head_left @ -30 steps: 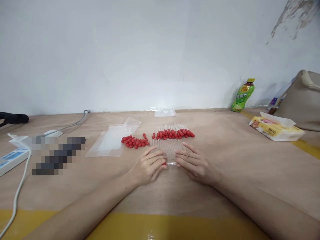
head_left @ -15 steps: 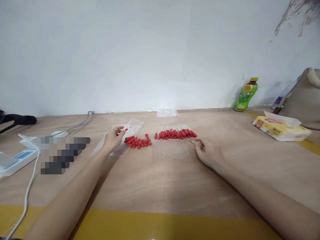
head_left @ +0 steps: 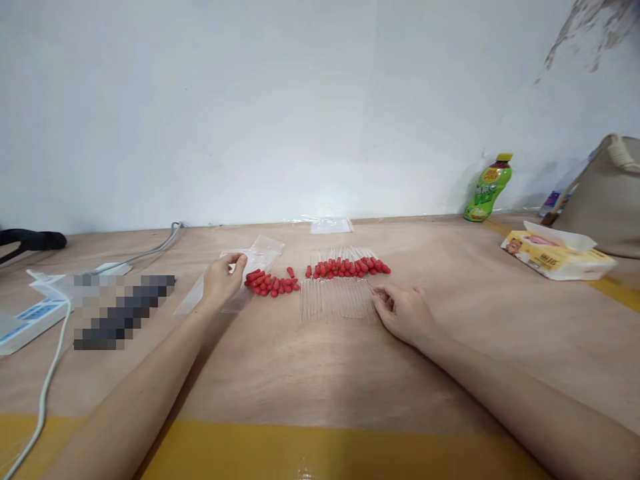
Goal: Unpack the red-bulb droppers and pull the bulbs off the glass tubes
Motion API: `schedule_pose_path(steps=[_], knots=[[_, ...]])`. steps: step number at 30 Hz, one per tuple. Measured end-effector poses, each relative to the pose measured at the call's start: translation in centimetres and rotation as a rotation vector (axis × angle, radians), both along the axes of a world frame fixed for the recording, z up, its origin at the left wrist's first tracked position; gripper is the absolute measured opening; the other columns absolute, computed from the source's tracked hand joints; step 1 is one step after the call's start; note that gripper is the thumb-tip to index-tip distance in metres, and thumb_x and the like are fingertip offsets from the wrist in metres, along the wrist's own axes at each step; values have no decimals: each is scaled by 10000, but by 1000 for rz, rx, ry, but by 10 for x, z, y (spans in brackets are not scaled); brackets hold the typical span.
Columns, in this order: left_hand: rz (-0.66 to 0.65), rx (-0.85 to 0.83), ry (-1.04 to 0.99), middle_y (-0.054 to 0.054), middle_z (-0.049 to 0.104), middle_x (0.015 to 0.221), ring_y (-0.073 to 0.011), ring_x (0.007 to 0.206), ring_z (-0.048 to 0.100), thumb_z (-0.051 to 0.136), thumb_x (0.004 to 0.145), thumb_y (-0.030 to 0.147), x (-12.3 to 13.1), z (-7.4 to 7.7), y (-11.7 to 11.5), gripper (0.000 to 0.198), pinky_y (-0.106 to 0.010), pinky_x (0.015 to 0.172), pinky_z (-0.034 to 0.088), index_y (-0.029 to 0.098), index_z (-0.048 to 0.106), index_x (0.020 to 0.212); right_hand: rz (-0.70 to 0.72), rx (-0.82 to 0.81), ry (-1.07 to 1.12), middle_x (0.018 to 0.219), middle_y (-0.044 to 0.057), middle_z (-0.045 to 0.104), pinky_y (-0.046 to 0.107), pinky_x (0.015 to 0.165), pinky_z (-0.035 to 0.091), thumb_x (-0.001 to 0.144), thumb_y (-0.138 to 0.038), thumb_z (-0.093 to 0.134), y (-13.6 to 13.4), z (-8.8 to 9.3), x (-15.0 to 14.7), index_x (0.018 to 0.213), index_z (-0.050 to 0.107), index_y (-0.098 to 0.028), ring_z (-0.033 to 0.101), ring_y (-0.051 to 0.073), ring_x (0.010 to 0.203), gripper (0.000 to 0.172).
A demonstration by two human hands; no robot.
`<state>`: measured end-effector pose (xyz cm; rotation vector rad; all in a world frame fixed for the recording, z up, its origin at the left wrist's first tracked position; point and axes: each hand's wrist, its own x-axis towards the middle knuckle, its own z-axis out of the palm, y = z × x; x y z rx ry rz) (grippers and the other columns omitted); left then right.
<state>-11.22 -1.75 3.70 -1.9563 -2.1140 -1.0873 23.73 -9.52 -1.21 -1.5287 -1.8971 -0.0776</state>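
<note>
A pile of loose red rubber caps (head_left: 273,283) lies on the wooden table, beside a row of glass droppers with red caps fitted (head_left: 347,267). In front of that row lies a row of bare clear glass tubes (head_left: 335,299). My left hand (head_left: 223,279) rests at the left end of the red cap pile, over a clear plastic bag (head_left: 213,293), fingers curled in a pinch; what it holds is hidden. My right hand (head_left: 403,310) is at the right end of the bare tubes, fingers pinched on one glass tube.
A white power strip (head_left: 30,317) with a grey cable (head_left: 45,387) lies at the left. A green bottle (head_left: 487,188), a tissue pack (head_left: 557,257) and a beige bag (head_left: 607,200) stand at the right. Another clear bag (head_left: 330,225) lies by the wall.
Both hands left the middle of the tube row: the left went to the red cap pile, the right to the row's right end. Since half a second ago they barely moved.
</note>
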Motion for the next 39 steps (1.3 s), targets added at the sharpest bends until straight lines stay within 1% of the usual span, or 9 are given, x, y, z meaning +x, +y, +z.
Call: schedule_pose_path(steps=[3, 5, 7, 13, 17, 21, 27, 33, 39], knots=[[-123, 123, 172, -38, 649, 950, -214, 869, 557, 416, 796, 409, 26, 8, -5, 312, -322, 817, 404, 204, 630, 890, 17, 26, -12, 731, 34, 653, 291, 674, 303, 784, -279, 448, 0, 0, -1, 834, 632, -189, 561, 152, 661, 211], [-210, 55, 303, -47, 644, 901, -232, 893, 540, 448, 770, 387, 49, 12, -4, 275, -358, 860, 380, 205, 652, 802, 31, 29, -15, 747, 35, 653, 290, 676, 301, 787, -283, 456, 0, 0, -1, 832, 631, -188, 565, 156, 685, 205], [-181, -128, 401, -70, 624, 919, -259, 931, 515, 486, 723, 368, 74, 14, 2, 245, -378, 858, 376, 213, 674, 751, 51, 27, -14, 764, 36, 654, 296, 687, 302, 800, -283, 451, 0, 0, -1, 832, 630, -188, 567, 161, 708, 206], [-116, -295, 428, -177, 618, 915, -358, 981, 500, 518, 641, 460, 123, 6, 35, 355, -448, 817, 370, 148, 683, 673, 99, 35, 8, 838, 45, 664, 322, 731, 328, 840, -229, 399, 4, -4, 2, 885, 620, -195, 572, 190, 820, 228], [-66, -368, 423, -197, 636, 900, -352, 940, 545, 567, 590, 420, 131, 3, 48, 323, -422, 788, 388, 124, 669, 668, 109, 60, 40, 863, 54, 666, 329, 749, 359, 843, -207, 378, 7, -7, 3, 915, 612, -189, 578, 192, 836, 245], [-44, -389, 412, -167, 657, 802, -338, 883, 579, 549, 620, 385, 131, 13, 46, 270, -392, 733, 414, 136, 651, 643, 110, 59, 54, 881, 57, 665, 345, 763, 380, 838, -212, 386, 8, -8, 4, 941, 606, -187, 582, 197, 847, 244], [-135, -223, 414, -143, 635, 861, -279, 877, 574, 366, 815, 339, 112, 31, 2, 308, -348, 703, 421, 136, 597, 808, 141, 46, 76, 877, 64, 673, 352, 762, 418, 858, -212, 359, 11, -9, 6, 961, 593, -176, 600, 195, 834, 257], [-535, 106, 251, -29, 593, 758, -171, 700, 572, 375, 880, 308, 97, -6, -50, 171, -281, 625, 433, 181, 488, 868, 142, 19, 136, 965, 91, 656, 382, 775, 450, 862, -280, 385, 13, -9, 8, 1013, 578, -159, 601, 222, 883, 272], [-756, 303, 205, -43, 595, 854, -145, 794, 570, 446, 871, 222, 104, -41, -61, 119, -257, 701, 465, 167, 517, 948, 284, 199, 198, 1156, 113, 561, 390, 917, 397, 856, -323, 428, 9, 1, 13, 1155, 493, -159, 501, 214, 1085, 347]])
